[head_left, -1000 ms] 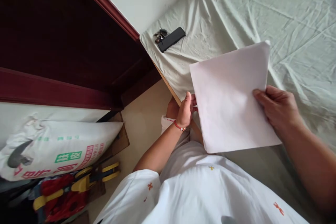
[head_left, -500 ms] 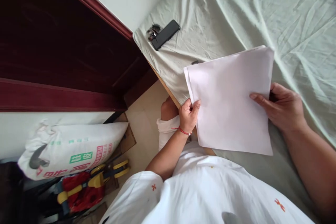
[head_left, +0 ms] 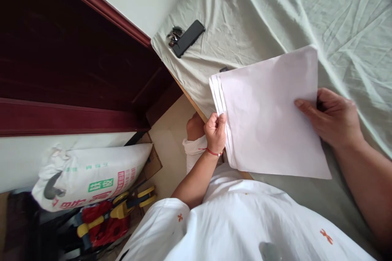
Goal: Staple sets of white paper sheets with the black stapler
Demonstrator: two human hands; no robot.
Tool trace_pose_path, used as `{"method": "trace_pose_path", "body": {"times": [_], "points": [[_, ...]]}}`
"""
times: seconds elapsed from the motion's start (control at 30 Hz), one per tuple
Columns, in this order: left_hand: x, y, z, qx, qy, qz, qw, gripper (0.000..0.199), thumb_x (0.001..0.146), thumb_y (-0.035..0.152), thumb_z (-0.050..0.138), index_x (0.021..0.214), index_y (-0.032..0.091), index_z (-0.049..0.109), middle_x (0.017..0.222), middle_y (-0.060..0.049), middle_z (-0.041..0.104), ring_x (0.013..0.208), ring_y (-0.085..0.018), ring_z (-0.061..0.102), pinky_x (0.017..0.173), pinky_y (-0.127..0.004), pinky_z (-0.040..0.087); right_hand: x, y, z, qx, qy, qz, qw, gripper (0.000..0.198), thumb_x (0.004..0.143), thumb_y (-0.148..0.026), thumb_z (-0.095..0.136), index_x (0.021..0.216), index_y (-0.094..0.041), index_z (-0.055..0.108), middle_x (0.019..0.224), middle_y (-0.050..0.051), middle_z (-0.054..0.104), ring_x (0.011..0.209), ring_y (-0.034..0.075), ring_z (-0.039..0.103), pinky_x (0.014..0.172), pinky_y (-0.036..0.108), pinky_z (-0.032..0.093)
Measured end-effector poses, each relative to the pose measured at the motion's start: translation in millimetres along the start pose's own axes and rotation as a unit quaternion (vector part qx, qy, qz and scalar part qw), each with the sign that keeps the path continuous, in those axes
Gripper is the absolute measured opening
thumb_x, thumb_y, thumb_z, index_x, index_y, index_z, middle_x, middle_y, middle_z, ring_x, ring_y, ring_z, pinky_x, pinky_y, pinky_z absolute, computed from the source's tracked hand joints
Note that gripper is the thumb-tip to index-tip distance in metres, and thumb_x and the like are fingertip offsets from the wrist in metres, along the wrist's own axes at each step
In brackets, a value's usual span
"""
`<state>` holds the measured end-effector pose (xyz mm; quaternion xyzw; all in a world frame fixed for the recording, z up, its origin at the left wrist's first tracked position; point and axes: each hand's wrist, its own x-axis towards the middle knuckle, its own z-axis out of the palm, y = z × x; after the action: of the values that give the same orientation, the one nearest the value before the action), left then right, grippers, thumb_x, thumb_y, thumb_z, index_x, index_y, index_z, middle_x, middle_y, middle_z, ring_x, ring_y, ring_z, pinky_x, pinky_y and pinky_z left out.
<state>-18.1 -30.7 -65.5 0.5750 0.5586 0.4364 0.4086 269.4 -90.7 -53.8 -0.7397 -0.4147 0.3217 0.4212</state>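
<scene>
Between my hands is a small stack of white paper sheets (head_left: 269, 118), held above the bed's edge and my lap. My left hand (head_left: 216, 132) is closed on the stack's left edge, thumb on top, where several sheet edges show fanned out in steps. On the right side, my right hand (head_left: 333, 116) grips the sheets with its thumb on the top face and its fingers behind, partly hidden. The top sheet's visible face looks blank. A small dark object (head_left: 224, 69) pokes out just past the stack's upper left corner; its kind cannot be made out.
A black phone-like case (head_left: 189, 38) and a bunch of keys (head_left: 175, 36) lie on the pale green bed sheet (head_left: 251, 20). To the left are dark red furniture (head_left: 76, 61), a printed white sack (head_left: 92, 175) on its side and a red and yellow wheeled object (head_left: 107, 216).
The sheets at the left edge have spread further apart, and the top sheet has slid right. My left hand has shifted slightly left, my right hand slightly right.
</scene>
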Motion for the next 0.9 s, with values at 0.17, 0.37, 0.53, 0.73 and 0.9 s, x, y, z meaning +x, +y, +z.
{"method": "trace_pose_path", "body": {"times": [0.17,0.37,0.53,0.73,0.9], "points": [[0.6,-2.4,0.4,0.0,0.01,-0.011,1.0,0.059,0.089,0.067,0.067,0.066,0.021,0.037,0.063,0.005,0.031,0.062,-0.011,0.03,0.06,-0.026,0.029,0.0,-6.0,-0.5,-0.036,0.018,-0.014,0.999,0.031,0.083,-0.045,0.073,0.072,-0.022,0.055,0.059,-0.007,0.042,0.056,0.008,0.033,0.05,0.026,0.026],[-1.3,4.2,1.0,-0.056,-0.006,-0.029,0.998,0.056,0.092,0.065,0.063,0.068,0.021,0.039,0.065,0.004,0.029,0.062,-0.011,0.027,0.059,-0.027,0.028,-1.4,-5.7,-1.3,-0.068,0.032,-0.022,0.997,0.031,0.082,-0.044,0.071,0.07,-0.023,0.052,0.059,-0.006,0.044,0.057,0.009,0.035,0.053,0.027,0.028],[-0.1,3.2,-1.1,-0.008,-0.008,-0.002,1.0,0.054,0.095,0.063,0.061,0.068,0.021,0.04,0.063,0.005,0.031,0.061,-0.011,0.029,0.059,-0.027,0.027,-1.7,-2.5,-0.3,-0.07,0.03,-0.015,0.997,0.026,0.084,-0.048,0.07,0.078,-0.023,0.062,0.063,-0.005,0.051,0.058,0.011,0.041,0.053,0.028,0.029],[-0.5,-3.9,-1.9,-0.004,0.003,-0.004,1.0,0.053,0.094,0.062,0.062,0.069,0.021,0.041,0.063,0.005,0.032,0.062,-0.011,0.03,0.06,-0.027,0.028,-2.2,-5.6,-0.2,-0.058,0.03,-0.015,0.998,0.027,0.083,-0.045,0.07,0.074,-0.023,0.058,0.061,-0.005,0.047,0.057,0.01,0.037,0.053,0.028,0.028],[-0.7,-1.5,-0.1,-0.013,0.003,-0.016,1.0,0.055,0.093,0.063,0.063,0.069,0.021,0.039,0.064,0.005,0.03,0.062,-0.011,0.028,0.06,-0.027,0.028,-0.5,-5.3,-0.3,-0.073,0.033,-0.012,0.997,0.028,0.083,-0.047,0.069,0.073,-0.023,0.058,0.061,-0.005,0.047,0.057,0.011,0.038,0.052,0.028,0.028]]}}
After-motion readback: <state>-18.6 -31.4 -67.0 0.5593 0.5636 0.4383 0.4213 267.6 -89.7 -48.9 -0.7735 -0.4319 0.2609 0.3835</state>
